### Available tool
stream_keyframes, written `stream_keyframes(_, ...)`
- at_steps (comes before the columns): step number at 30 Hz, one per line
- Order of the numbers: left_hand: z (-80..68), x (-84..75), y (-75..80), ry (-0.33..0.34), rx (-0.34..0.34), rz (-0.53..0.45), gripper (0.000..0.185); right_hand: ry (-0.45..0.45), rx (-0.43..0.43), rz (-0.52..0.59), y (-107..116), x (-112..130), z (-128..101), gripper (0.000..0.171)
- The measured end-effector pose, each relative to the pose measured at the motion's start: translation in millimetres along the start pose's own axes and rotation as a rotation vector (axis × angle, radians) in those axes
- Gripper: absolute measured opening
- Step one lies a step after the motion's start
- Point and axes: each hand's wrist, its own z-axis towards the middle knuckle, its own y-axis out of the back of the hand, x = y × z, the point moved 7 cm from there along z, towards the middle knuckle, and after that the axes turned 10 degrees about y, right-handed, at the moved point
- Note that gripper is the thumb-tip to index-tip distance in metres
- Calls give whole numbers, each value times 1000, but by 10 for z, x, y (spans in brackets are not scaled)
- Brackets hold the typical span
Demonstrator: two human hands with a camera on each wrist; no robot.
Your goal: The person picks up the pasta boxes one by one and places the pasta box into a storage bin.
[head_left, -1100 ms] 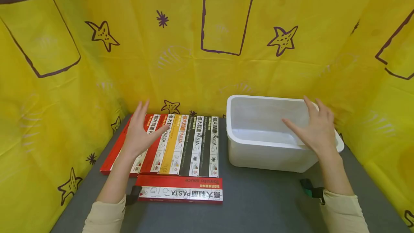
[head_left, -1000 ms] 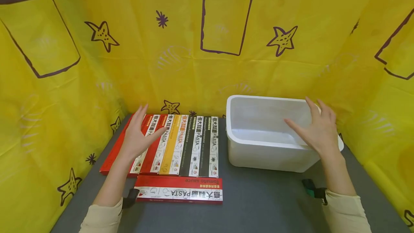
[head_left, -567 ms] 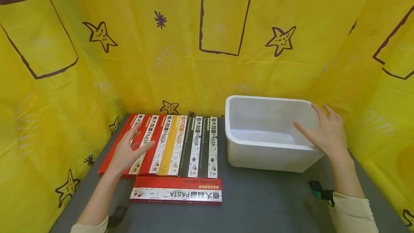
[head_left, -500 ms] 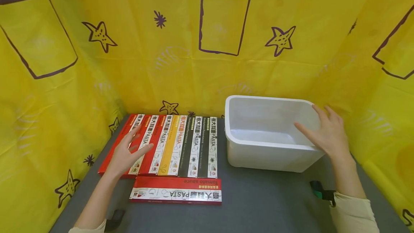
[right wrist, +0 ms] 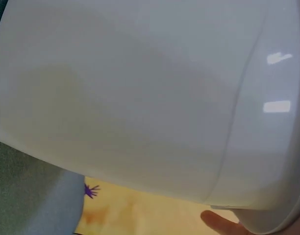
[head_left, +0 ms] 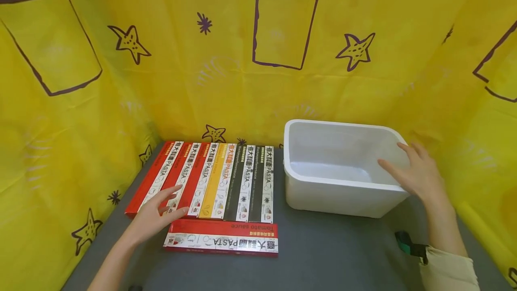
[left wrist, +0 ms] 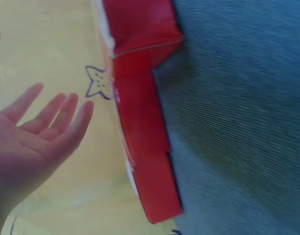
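My left hand hovers with spread, loosely bent fingers above the lower left ends of the pasta boxes, holding nothing. Below it lies a red and white tomato sauce pasta box, placed crosswise. Behind this stretches a row of upright-lettered boxes: red ones, a yellow one and black ones. The left wrist view has the red box ends beside the hand, apart from its fingers. At the right end of a white bin is my right hand, thumb and fingers apart; whether it touches the rim cannot be told.
A dark grey tabletop carries everything. Yellow cloth with drawn starfish encloses the back and both sides. The bin's inside shows a bare white floor.
My left hand has come back towards me and lower, from over the row to its near ends. My right hand has shifted right and nearer along the bin's right end. Boxes and bin stay put.
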Motion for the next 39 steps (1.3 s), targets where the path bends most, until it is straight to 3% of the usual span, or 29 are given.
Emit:
stream_keyframes(15, -254, 200, -122, -96, 43, 147, 66, -38, 105, -28, -62, -75, -17, 88)
stream_keyframes(23, -272, 252, -195, -165, 24, 253, 65, -38, 111, -34, -67, -68, -10, 88)
stream_keyframes(39, -256, 283, -333, -262, -10, 336, 72, -28, 111, -24, -60, -13, -13, 87)
